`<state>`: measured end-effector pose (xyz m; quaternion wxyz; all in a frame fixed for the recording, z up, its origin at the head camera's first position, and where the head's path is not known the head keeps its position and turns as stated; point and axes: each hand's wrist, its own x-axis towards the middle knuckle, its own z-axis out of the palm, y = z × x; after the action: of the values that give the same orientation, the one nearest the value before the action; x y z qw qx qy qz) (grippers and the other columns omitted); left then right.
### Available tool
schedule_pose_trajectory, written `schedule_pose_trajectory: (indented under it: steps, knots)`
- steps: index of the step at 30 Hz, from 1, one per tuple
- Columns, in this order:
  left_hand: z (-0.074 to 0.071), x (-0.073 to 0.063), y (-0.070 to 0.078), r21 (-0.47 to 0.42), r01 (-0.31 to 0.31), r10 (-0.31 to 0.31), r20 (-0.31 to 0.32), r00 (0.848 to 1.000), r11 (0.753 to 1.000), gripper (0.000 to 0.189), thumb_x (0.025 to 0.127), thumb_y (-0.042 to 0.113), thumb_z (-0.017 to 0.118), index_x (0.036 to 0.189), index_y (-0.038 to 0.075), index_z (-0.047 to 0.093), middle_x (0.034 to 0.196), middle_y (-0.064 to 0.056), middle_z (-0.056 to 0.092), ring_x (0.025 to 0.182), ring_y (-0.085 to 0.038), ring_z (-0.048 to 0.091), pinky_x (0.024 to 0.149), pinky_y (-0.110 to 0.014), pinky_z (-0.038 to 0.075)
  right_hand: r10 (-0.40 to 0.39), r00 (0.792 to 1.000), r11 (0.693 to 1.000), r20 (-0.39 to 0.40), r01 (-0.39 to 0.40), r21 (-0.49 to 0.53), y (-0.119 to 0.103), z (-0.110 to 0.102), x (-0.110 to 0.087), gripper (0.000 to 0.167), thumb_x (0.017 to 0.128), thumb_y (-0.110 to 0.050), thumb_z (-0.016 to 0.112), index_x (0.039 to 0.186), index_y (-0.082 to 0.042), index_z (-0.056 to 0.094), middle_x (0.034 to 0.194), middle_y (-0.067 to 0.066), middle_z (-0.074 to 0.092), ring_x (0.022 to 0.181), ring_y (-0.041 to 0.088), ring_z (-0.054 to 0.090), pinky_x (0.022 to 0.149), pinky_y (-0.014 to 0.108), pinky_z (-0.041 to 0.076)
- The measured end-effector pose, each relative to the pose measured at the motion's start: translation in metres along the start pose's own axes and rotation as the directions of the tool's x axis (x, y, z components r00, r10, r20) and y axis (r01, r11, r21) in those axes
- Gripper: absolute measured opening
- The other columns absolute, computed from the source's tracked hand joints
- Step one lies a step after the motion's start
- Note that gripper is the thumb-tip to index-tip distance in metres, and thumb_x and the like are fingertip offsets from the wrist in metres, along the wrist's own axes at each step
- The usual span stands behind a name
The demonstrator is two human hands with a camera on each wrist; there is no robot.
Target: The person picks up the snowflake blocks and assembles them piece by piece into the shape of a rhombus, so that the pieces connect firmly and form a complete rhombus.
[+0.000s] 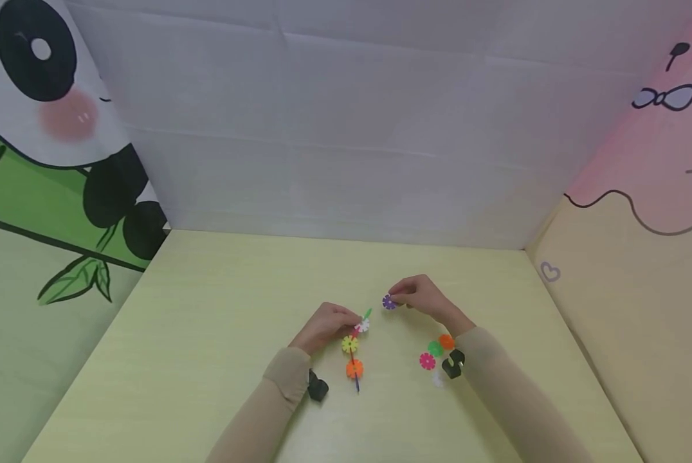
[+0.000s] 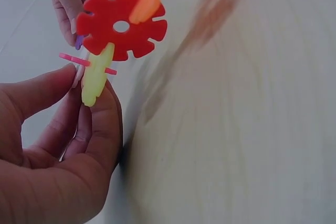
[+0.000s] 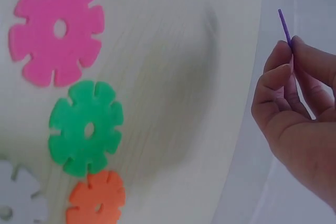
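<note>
Your left hand pinches a chain of slotted discs near its far end while your right hand, beyond it to the right, grips a purple disc by its rim. Loose discs lie nearer, by your right sleeve. The pieces look like light, stiff plastic, likely smooth enough to slip; hold each at the rim, clear of the notches, and expect the joints to dislike twisting. No brand, label or writing can be read.
</note>
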<state>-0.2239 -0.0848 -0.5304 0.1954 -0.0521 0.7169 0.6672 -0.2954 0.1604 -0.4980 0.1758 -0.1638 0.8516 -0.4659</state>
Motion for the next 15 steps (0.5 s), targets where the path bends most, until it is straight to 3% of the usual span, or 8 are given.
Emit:
schedule_pose_trajectory:
  steps: [15]
  knots:
    - [-0.001,-0.003,-0.001,0.022,-0.035,0.035,0.002,0.999,0.999,0.018,0.084,0.012,0.072,0.091,-0.004,0.072,0.083,-0.009,0.070,0.073,-0.016,0.065,0.071,-0.030,0.053,-0.011,1.000,1.000,0.019,0.012,-0.016,-0.012,0.019,0.006,0.012,0.089,-0.012,0.069,0.100,-0.008,0.074,0.092,0.001,0.069,0.081,0.018,0.062,0.071,0.034,0.052]
